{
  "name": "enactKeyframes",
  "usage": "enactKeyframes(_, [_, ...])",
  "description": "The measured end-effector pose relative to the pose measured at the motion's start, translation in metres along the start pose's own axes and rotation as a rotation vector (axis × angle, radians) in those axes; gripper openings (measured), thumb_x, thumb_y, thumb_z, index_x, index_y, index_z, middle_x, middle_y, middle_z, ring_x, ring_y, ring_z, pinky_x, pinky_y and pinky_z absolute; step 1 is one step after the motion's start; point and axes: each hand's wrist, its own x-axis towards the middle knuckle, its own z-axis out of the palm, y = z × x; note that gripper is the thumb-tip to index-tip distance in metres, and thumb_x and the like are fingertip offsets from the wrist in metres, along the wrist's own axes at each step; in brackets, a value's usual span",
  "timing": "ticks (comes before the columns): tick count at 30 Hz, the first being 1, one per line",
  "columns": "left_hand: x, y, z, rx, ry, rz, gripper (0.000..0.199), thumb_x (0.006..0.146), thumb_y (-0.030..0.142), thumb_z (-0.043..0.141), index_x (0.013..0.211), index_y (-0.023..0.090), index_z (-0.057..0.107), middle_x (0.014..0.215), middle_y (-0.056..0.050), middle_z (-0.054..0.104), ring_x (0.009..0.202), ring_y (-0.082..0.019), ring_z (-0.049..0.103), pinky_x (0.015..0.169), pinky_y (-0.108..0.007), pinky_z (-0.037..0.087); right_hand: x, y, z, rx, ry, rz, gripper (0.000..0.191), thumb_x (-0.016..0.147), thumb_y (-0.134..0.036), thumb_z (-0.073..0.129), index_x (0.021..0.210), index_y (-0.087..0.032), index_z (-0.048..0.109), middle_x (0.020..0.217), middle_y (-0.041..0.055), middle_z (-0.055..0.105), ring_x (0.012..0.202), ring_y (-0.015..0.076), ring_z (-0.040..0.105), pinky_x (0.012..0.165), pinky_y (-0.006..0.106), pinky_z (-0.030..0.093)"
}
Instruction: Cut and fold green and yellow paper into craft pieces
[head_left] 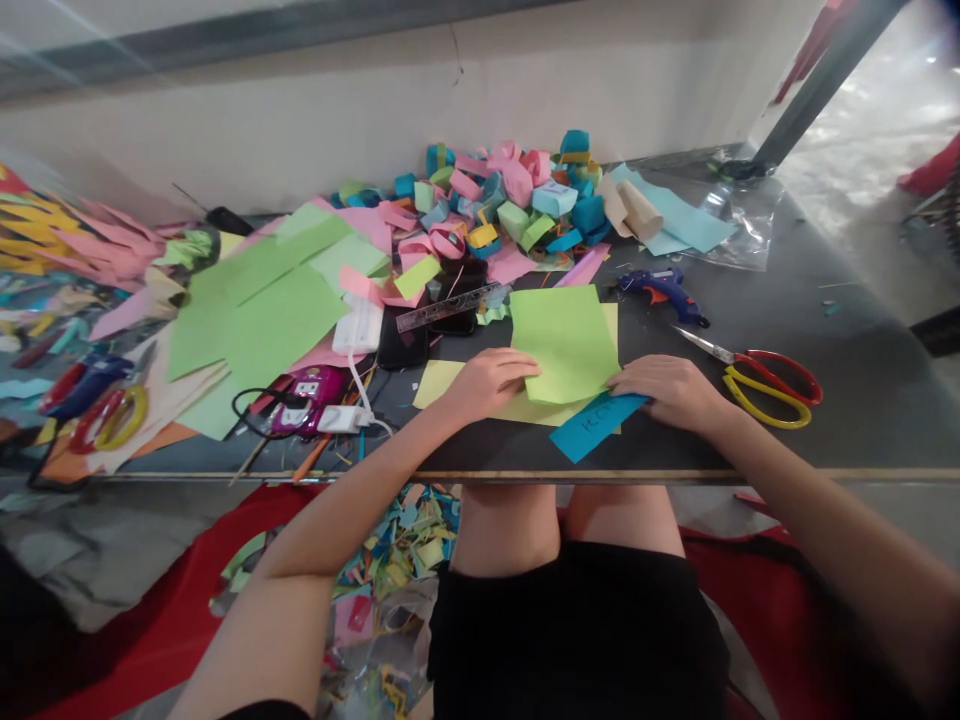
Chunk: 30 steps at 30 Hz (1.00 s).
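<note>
A light green paper sheet (566, 335) lies in front of me on top of pale yellow paper (442, 382), its near edge slightly curved. At its left side my left hand (496, 382) is closed on the sheet, with the fingers over the edge. My right hand (667, 388) is at the near right corner, fingers bent over the end of a blue paper strip (592, 428) and touching the green corner. Dark handwriting marks the strip. The thumbs are mostly hidden. Scissors (765, 375) with red and yellow handles lie right of my right hand, beside a blue glue gun (664, 290).
Folded paper pieces in several colours (514, 205) are heaped against the wall. Large green sheets (262, 290) spread to the left. A patterned ruler (446, 308) rests across dark phones (405, 340). A purple power strip (309, 400) with cables sits near the table edge (517, 477).
</note>
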Motion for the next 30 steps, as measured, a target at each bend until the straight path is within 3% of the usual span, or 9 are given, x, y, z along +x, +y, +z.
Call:
enactKeyframes(6, [0.004, 0.0, 0.006, -0.049, -0.01, -0.043, 0.036, 0.102, 0.041, 0.053, 0.095, 0.018, 0.08, 0.12, -0.013, 0.078, 0.119, -0.027, 0.072, 0.1, -0.043, 0.06, 0.011, -0.007, -0.008, 0.064, 0.066, 0.177, 0.022, 0.093, -0.041, 0.067, 0.087, -0.025, 0.081, 0.089, 0.0056, 0.081, 0.079, 0.0212, 0.077, 0.078, 0.034, 0.063])
enactKeyframes(10, [0.009, 0.002, 0.011, -0.116, 0.082, -0.246, 0.05, 0.101, 0.047, 0.048, 0.065, 0.02, 0.07, 0.1, -0.012, 0.081, 0.11, -0.026, 0.073, 0.094, -0.039, 0.059, 0.021, -0.005, -0.01, 0.146, 0.078, 0.52, 0.039, 0.082, -0.06, 0.074, 0.076, -0.022, 0.078, 0.072, 0.0044, 0.075, 0.062, 0.02, 0.068, 0.057, 0.032, 0.054])
enactKeyframes(13, [0.014, 0.006, 0.012, -0.138, 0.127, -0.361, 0.048, 0.097, 0.051, 0.054, 0.06, 0.021, 0.063, 0.087, -0.01, 0.078, 0.094, -0.024, 0.074, 0.083, -0.034, 0.057, 0.033, 0.004, -0.009, 0.236, 0.096, 0.715, 0.046, 0.074, -0.064, 0.077, 0.077, -0.019, 0.076, 0.066, 0.0041, 0.07, 0.056, 0.0177, 0.062, 0.052, 0.031, 0.047])
enactKeyframes(16, [0.017, 0.009, 0.011, -0.081, 0.184, -0.448, 0.051, 0.097, 0.051, 0.052, 0.056, 0.021, 0.052, 0.06, -0.003, 0.064, 0.059, -0.016, 0.06, 0.059, -0.029, 0.043, 0.045, 0.012, -0.006, 0.284, 0.132, 0.797, 0.047, 0.07, -0.062, 0.08, 0.082, -0.017, 0.074, 0.064, 0.0036, 0.066, 0.051, 0.0153, 0.057, 0.051, 0.031, 0.045])
enactKeyframes(19, [0.018, 0.009, 0.012, -0.021, 0.26, -0.499, 0.052, 0.099, 0.049, 0.05, 0.055, 0.021, 0.044, 0.046, 0.003, 0.042, 0.045, -0.011, 0.04, 0.051, -0.028, 0.029, 0.056, 0.019, -0.003, 0.255, 0.161, 0.821, 0.045, 0.071, -0.059, 0.081, 0.083, -0.016, 0.072, 0.063, 0.0028, 0.063, 0.051, 0.0145, 0.054, 0.052, 0.031, 0.043])
enactKeyframes(21, [0.02, 0.009, 0.014, -0.024, 0.292, -0.527, 0.043, 0.098, 0.044, 0.053, 0.062, 0.021, 0.052, 0.049, 0.004, 0.046, 0.045, -0.011, 0.042, 0.052, -0.027, 0.029, 0.061, 0.021, -0.001, 0.203, 0.173, 0.808, 0.04, 0.072, -0.054, 0.08, 0.083, -0.017, 0.072, 0.064, 0.0031, 0.064, 0.054, 0.0157, 0.055, 0.055, 0.032, 0.043])
enactKeyframes(24, [0.022, 0.01, 0.018, -0.028, 0.284, -0.577, 0.016, 0.097, 0.032, 0.058, 0.097, 0.019, 0.067, 0.064, 0.002, 0.064, 0.052, -0.012, 0.053, 0.058, -0.026, 0.036, 0.066, 0.024, 0.002, 0.04, 0.153, 0.753, 0.03, 0.075, -0.046, 0.08, 0.076, -0.018, 0.071, 0.067, 0.0041, 0.066, 0.063, 0.019, 0.06, 0.06, 0.033, 0.042])
enactKeyframes(27, [0.024, 0.012, 0.018, 0.011, 0.238, -0.613, 0.035, 0.097, 0.033, 0.061, 0.128, 0.016, 0.06, 0.072, -0.001, 0.068, 0.069, -0.017, 0.064, 0.066, -0.027, 0.042, 0.068, 0.029, 0.008, -0.11, 0.104, 0.696, 0.025, 0.079, -0.041, 0.078, 0.071, -0.019, 0.069, 0.069, 0.0056, 0.069, 0.068, 0.0216, 0.063, 0.063, 0.033, 0.043])
enactKeyframes(30, [0.027, 0.014, 0.017, 0.062, 0.15, -0.637, 0.042, 0.097, 0.035, 0.063, 0.134, 0.015, 0.057, 0.073, -0.001, 0.067, 0.077, -0.02, 0.067, 0.067, -0.028, 0.044, 0.068, 0.032, 0.013, -0.198, 0.083, 0.649, 0.025, 0.084, -0.042, 0.074, 0.074, -0.019, 0.072, 0.07, 0.0071, 0.071, 0.068, 0.0239, 0.066, 0.065, 0.036, 0.047])
